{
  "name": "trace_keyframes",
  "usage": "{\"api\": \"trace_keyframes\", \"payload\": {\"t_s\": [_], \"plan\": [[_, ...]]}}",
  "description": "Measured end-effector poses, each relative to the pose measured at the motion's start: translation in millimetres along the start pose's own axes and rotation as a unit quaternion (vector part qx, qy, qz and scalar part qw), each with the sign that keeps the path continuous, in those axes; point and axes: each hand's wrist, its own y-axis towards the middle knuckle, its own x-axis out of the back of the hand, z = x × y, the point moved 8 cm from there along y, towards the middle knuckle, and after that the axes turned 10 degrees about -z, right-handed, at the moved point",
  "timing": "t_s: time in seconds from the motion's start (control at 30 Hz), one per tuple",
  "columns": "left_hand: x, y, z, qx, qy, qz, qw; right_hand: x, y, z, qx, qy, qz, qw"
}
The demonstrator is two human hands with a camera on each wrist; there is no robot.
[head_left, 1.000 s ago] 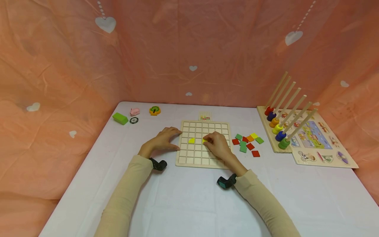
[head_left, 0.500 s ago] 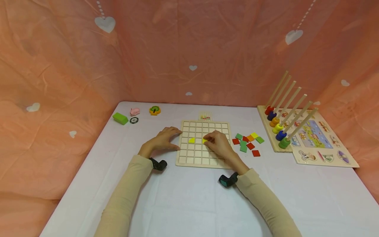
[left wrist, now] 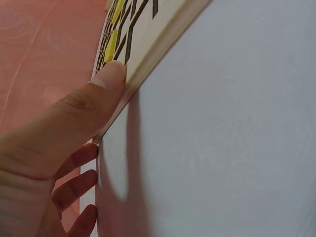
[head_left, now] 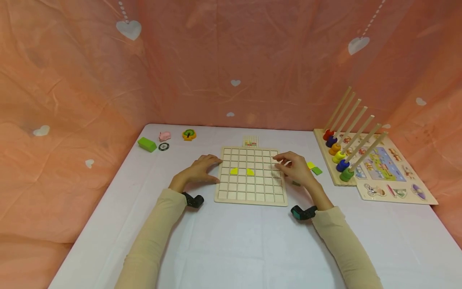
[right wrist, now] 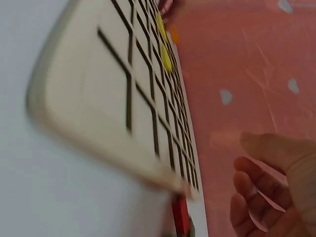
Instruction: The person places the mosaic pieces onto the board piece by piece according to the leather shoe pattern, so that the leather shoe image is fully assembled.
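Note:
A square wooden grid board [head_left: 249,196] lies mid-table with two yellow tiles [head_left: 250,172] in its cells, several columns in from its left side. My left hand [head_left: 197,168] touches the board's left edge; in the left wrist view its thumb [left wrist: 106,84] rests on the rim, with the other fingers loosely bent beyond it. My right hand [head_left: 296,168] is raised over the board's right edge, fingers loosely bent, nothing between them. Beneath it the loose tiles are mostly hidden; a yellow tile [head_left: 311,165] and a green tile [head_left: 317,171] show, and a red tile [right wrist: 180,215] in the right wrist view.
A small patterned card [head_left: 250,141] lies behind the board. At right stand a peg rack [head_left: 335,160] with coloured rings and a picture puzzle board [head_left: 391,192]. A green block [head_left: 146,144], pink pig [head_left: 164,136], round black-and-white disc [head_left: 164,146] and tree piece [head_left: 189,134] lie back left.
My right hand has let go of the second yellow tile, which stays on the board, and moved right over the loose tiles. My left hand has not moved.

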Motion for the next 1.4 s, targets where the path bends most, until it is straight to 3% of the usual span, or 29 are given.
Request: {"api": "trace_keyframes", "payload": {"t_s": [0.2, 0.47, 0.67, 0.9, 1.27, 1.4], "plan": [[0.3, -0.2, -0.8, -0.002, 0.003, -0.001, 1.0, 31, -12, -34, -0.057, -0.016, 0.033, 0.998], [0.4, -0.2, -1.1, 0.0, 0.012, -0.001, 0.9999, 55, -27, -68, -0.131, -0.036, 0.07, 0.988], [0.3, -0.2, -0.2, 0.0, 0.007, -0.002, 1.0, 59, -33, -82, -0.152, -0.031, 0.09, 0.984], [0.5, -0.1, -0.3, -0.001, 0.008, -0.001, 1.0, 51, -36, -92, -0.146, -0.022, 0.128, 0.981], [0.5, 0.4, 0.2, 0.004, 0.005, 0.001, 1.0, 54, -32, -94, -0.135, -0.073, 0.08, 0.985], [0.7, -0.1, -0.7, 0.002, 0.007, 0.002, 1.0, 51, -28, -88, -0.136, -0.054, 0.049, 0.988]]}}
